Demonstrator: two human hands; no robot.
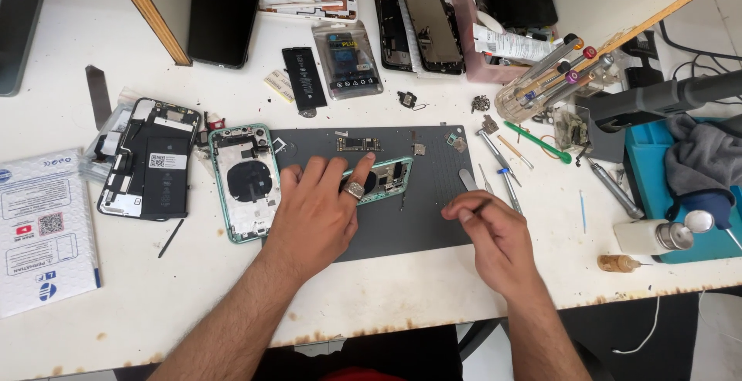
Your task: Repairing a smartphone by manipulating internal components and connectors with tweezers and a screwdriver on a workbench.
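White table [93, 64], cluttered. Dark grey mat [417, 219] in the middle of it, both hands over the mat.

Left of the mat: white padded envelope [42, 234] at the table's left edge, then an opened phone [151, 161] with its black battery showing, then a green phone shell [246, 184] lying flat, its right edge touching the mat's left edge.

Far side of the table: black phone [222, 14] face down, loose black battery [304, 78], boxed battery in a clear pack [348, 60], two more opened phones [421, 29] side by side.

Right side: teal tray [657, 195] with a grey cloth [703, 157] on it, clear holder of screwdrivers [553, 72], white bottle [653, 236] lying near the tray, green spudger [539, 142], loose screwdrivers [502, 172] just off the mat's right edge.

Left hand [317, 211] lies palm down on the mat, fingers stretched out and slightly spread, ring on one finger. Fingertips press on a second green frame [390, 180], which sits tilted on the mat's centre, partly hidden under the hand. It pins the frame rather than grasping it.

Right hand [495, 234] at the mat's right edge, fingers curled in, thumb and forefinger pinched on a thin dark tool [482, 205]. Tool tip too small to tell.

Small logic board [359, 144] on the mat just beyond the left fingertips, apart from them. Tiny parts [456, 143] scattered at the mat's far right corner.
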